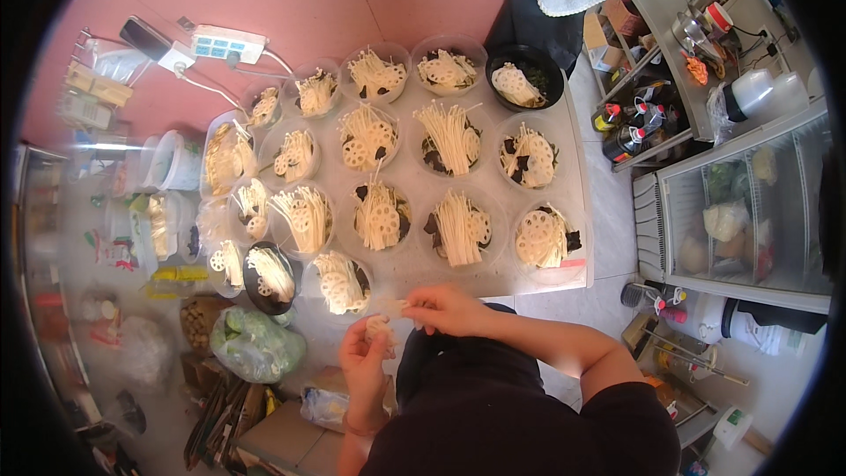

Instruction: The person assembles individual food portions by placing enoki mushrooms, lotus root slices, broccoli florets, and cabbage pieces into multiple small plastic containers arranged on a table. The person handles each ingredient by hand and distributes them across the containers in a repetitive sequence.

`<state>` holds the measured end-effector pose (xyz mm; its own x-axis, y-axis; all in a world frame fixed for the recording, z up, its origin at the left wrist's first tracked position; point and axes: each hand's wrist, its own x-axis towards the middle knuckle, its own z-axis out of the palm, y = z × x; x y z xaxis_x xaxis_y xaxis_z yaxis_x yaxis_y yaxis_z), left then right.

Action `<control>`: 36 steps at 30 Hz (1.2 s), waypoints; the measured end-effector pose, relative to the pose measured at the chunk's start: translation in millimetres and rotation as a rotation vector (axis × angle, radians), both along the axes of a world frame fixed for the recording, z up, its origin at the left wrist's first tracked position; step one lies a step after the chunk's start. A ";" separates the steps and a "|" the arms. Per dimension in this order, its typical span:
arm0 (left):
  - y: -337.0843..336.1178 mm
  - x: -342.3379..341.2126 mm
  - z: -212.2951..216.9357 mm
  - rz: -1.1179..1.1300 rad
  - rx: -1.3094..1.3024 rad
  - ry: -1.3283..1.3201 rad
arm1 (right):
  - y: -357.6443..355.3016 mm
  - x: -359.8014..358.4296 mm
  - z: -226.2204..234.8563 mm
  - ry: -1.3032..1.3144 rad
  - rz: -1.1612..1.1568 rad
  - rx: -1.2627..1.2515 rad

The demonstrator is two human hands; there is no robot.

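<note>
At the table's near edge my left hand (361,357) is closed around a small pale clump (379,326) that could be mushroom; blur hides its exact kind. Just to the right, my right hand (441,310) pinches with thumb and fingers at a whitish bit too small to name. Directly beyond both hands stands a clear bowl with enoki mushrooms and lotus root slices (341,284). Rows of similar round bowls cover the table (388,285), many topped with enoki (456,225), lotus root (539,238) and dark pieces like wood ear fungus (508,145).
A black bowl (527,79) stands at the far right corner, another (270,278) near left. A power strip (227,44) and phone (145,38) lie at the far left. A bag of greens (256,344) sits below left. A glass-door fridge (749,211) and shelving (656,44) are right.
</note>
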<state>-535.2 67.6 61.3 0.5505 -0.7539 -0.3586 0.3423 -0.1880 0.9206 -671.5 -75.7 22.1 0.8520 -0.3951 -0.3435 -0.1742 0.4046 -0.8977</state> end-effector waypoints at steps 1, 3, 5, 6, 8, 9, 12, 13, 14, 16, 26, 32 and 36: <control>2.9 -0.2 0.5 0.002 -0.002 0.001 | 4.2 2.9 1.3 -0.017 0.048 -0.014; 11.5 2.1 -0.2 0.016 -0.007 0.002 | 10.5 10.9 5.4 -0.033 0.098 -0.088; 18.9 8.0 -0.7 0.061 -0.011 -0.031 | 15.1 20.3 12.8 -0.033 0.150 -0.074; 25.8 11.8 0.0 0.095 -0.009 -0.047 | 17.3 27.4 18.6 -0.024 0.182 -0.020; 34.8 22.0 5.4 0.129 0.016 -0.041 | 32.2 42.4 18.4 -0.041 0.147 0.140; 39.1 28.5 9.3 0.156 0.021 -0.046 | 41.7 48.1 13.8 -0.072 0.085 0.239; 57.3 46.5 12.3 0.153 -0.017 -0.073 | 67.4 76.9 2.8 -0.096 0.118 0.279; 69.3 54.5 6.2 0.136 -0.066 -0.119 | 75.8 87.9 3.4 -0.063 0.165 0.241; 84.7 65.7 4.1 0.151 -0.064 -0.152 | 86.3 102.1 5.2 -0.033 0.208 0.201; 112.2 84.3 -5.6 0.151 -0.074 -0.180 | 111.7 132.5 6.3 -0.053 0.242 0.151; 264.3 246.9 -16.8 0.246 0.057 -0.458 | 264.2 332.6 -3.8 -0.017 0.326 0.353; 295.0 327.6 -21.4 0.339 -0.168 -0.298 | 301.9 420.9 2.4 -0.027 0.353 0.304; 285.4 384.8 -21.2 0.396 -0.162 -0.412 | 281.3 478.4 -8.5 0.052 0.350 0.418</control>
